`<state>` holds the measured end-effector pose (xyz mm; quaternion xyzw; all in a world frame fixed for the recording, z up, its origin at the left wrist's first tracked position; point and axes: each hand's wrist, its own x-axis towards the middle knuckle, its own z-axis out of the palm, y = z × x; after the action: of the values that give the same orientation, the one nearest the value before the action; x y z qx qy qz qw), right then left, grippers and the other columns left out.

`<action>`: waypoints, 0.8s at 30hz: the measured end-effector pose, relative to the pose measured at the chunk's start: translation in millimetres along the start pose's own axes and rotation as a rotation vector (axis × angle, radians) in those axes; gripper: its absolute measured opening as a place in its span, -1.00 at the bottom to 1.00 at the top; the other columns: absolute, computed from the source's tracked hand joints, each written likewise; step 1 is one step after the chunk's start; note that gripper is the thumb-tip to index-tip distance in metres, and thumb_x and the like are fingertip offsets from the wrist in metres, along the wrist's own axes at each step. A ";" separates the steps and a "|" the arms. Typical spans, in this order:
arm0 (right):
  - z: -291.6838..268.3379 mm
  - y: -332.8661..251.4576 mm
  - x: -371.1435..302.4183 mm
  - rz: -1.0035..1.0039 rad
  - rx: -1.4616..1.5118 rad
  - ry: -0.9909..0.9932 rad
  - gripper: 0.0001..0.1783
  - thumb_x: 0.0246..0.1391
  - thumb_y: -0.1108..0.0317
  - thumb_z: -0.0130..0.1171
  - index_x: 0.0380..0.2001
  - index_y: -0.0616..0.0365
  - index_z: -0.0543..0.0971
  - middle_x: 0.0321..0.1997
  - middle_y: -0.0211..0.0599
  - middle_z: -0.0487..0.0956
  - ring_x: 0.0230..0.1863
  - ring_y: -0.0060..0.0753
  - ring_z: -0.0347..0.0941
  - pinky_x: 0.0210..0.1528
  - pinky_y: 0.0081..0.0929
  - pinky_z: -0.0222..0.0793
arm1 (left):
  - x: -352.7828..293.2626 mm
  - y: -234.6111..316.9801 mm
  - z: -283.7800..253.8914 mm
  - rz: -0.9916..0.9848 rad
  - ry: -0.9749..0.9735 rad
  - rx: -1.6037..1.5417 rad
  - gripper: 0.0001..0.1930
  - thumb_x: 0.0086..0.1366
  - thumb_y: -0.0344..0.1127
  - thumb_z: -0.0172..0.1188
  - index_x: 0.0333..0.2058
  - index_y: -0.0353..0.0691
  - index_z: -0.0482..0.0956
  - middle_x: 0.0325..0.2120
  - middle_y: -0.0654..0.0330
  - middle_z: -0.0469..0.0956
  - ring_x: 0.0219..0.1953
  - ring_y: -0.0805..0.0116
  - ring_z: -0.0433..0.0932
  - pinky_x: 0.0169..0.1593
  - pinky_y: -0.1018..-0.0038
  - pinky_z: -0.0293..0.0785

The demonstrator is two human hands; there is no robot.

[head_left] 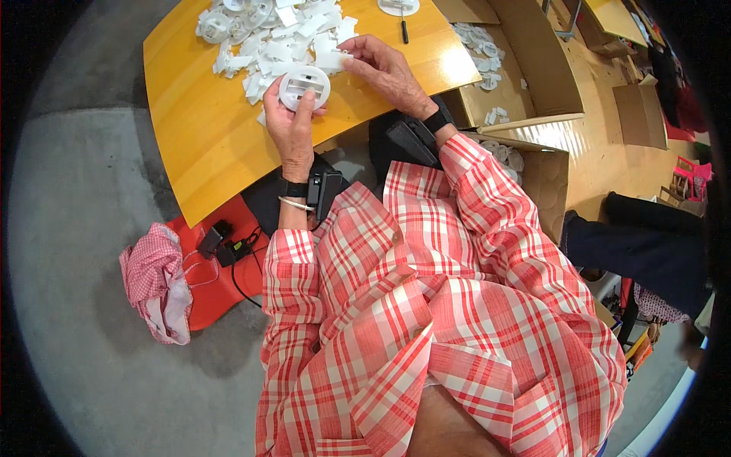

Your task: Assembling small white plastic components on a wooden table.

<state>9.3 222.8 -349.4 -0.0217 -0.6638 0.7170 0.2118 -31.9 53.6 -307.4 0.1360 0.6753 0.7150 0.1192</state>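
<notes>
My left hand point(293, 122) grips a round white plastic housing point(304, 88) with a slotted recess in its face, the thumb lying across it. Just to the right, my right hand point(384, 76) pinches a flat white plastic piece point(332, 61) between thumb and fingers. Both hands are over the near part of the yellow wooden table point(205, 137). Beyond them spreads a heap of flat white plastic pieces point(278, 49). Several round clear-and-white housings point(228, 23) lie at its far left side.
A black-handled screwdriver point(404, 30) and a round white part point(398, 6) lie on the far right of the table. An open cardboard box point(533, 68) with white parts stands to the right. A red stool point(217, 282) bears cables and a checked cloth point(158, 282). A person's dark-clothed leg point(640, 247) is at right.
</notes>
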 end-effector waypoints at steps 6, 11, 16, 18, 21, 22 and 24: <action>-1.3 3.1 -0.2 -0.004 0.039 -0.003 -0.69 0.14 0.23 0.11 -0.10 0.15 0.46 -0.41 -0.54 0.41 -0.42 -0.72 0.25 -0.35 -0.74 0.25 | 0.0 -2.0 -2.9 -0.008 -0.039 -0.013 -0.55 0.25 -0.39 0.08 0.08 -0.38 0.19 -0.18 0.02 0.48 -0.31 0.33 0.56 -0.35 0.54 0.56; -6.0 -0.2 -1.3 0.091 0.010 -0.090 -0.69 0.19 0.26 0.06 -0.04 0.13 0.42 -0.15 -0.49 0.44 -0.13 -0.68 0.35 -0.10 -0.74 0.29 | -0.8 -0.4 -4.7 -0.034 -0.061 -0.048 -0.56 0.30 -0.37 0.01 0.10 -0.39 0.19 -0.13 -0.02 0.46 -0.26 0.24 0.57 -0.30 0.46 0.59; -0.3 1.6 -1.8 0.022 0.051 -0.024 -0.70 0.14 0.23 0.12 -0.12 0.14 0.47 -0.43 -0.54 0.42 -0.43 -0.73 0.26 -0.36 -0.74 0.27 | -1.6 1.3 -5.8 -0.067 -0.066 -0.075 -0.55 0.33 -0.32 -0.08 0.14 -0.38 0.16 -0.12 -0.09 0.45 -0.24 0.12 0.57 -0.25 0.37 0.60; -0.9 2.4 -1.9 0.024 0.026 -0.028 -0.71 0.13 0.24 0.12 -0.12 0.14 0.47 -0.43 -0.54 0.42 -0.43 -0.73 0.26 -0.36 -0.74 0.27 | -1.8 1.4 -4.1 -0.065 -0.061 -0.082 -0.55 0.33 -0.32 -0.09 0.15 -0.37 0.15 -0.12 -0.10 0.44 -0.23 0.10 0.57 -0.23 0.36 0.60; -3.4 2.9 -2.4 0.051 -0.002 -0.066 -0.71 0.16 0.26 0.10 -0.09 0.14 0.44 -0.32 -0.53 0.42 -0.32 -0.73 0.29 -0.27 -0.76 0.28 | -1.8 1.8 -5.0 -0.069 -0.071 -0.089 -0.54 0.33 -0.32 -0.09 0.15 -0.37 0.14 -0.11 -0.12 0.43 -0.20 0.09 0.56 -0.20 0.34 0.60; -3.6 2.9 -2.6 0.074 -0.003 -0.101 -0.70 0.18 0.28 0.07 -0.05 0.13 0.42 -0.21 -0.52 0.43 -0.22 -0.73 0.32 -0.18 -0.78 0.28 | -1.6 1.8 -5.8 -0.075 -0.084 -0.088 -0.54 0.33 -0.32 -0.09 0.15 -0.38 0.14 -0.10 -0.12 0.42 -0.19 0.09 0.55 -0.19 0.33 0.59; -0.5 3.5 -3.1 0.077 -0.029 -0.101 -0.70 0.18 0.29 0.08 -0.05 0.14 0.42 -0.25 -0.54 0.41 -0.27 -0.74 0.30 -0.21 -0.78 0.26 | -1.8 1.9 -7.6 -0.077 -0.087 -0.095 -0.54 0.32 -0.33 -0.09 0.15 -0.38 0.14 -0.10 -0.11 0.42 -0.19 0.09 0.55 -0.20 0.32 0.60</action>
<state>11.3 222.1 -353.6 -0.0141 -0.6827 0.7150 0.1499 -32.9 45.8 -306.0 0.1353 0.6394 0.7346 0.1822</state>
